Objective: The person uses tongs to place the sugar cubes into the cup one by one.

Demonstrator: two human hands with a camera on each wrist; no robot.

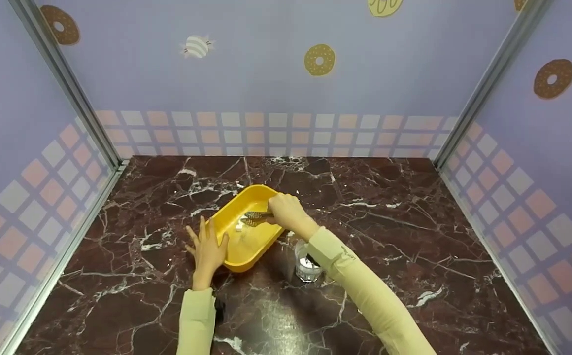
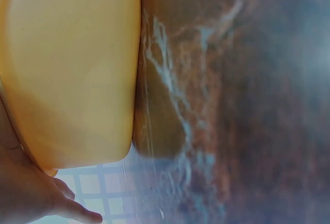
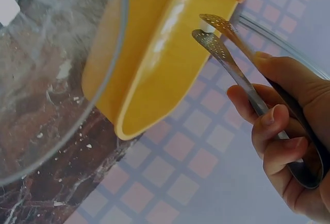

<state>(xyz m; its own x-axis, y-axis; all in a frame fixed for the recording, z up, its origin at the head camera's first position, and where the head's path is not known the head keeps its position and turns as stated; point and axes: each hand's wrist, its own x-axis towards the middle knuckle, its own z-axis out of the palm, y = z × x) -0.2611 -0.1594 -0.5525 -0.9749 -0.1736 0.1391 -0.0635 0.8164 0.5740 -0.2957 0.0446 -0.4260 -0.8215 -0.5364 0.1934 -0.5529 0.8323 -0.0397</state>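
Observation:
My right hand (image 1: 288, 213) grips a pair of metal tongs (image 3: 247, 82) with perforated heads. The tong heads are over the inside of a yellow tub (image 1: 246, 249), and a small whitish piece (image 3: 207, 27) shows between them. A few clear-white pieces (image 1: 239, 227) show in the tub near the tongs. My left hand (image 1: 210, 254) rests on the tub's near left rim, fingers straight and spread. Under my right forearm stands a clear glass (image 1: 308, 271) with something white at its bottom; the sleeve hides part of it. In the right wrist view, the glass rim looms large at left.
A dark red marbled tabletop (image 1: 389, 276) with white veins lies under everything. Purple walls with a checked band (image 1: 276, 133) enclose the back and both sides, with metal posts (image 1: 76, 88) at the corners. Small white specks are scattered on the table near the tub.

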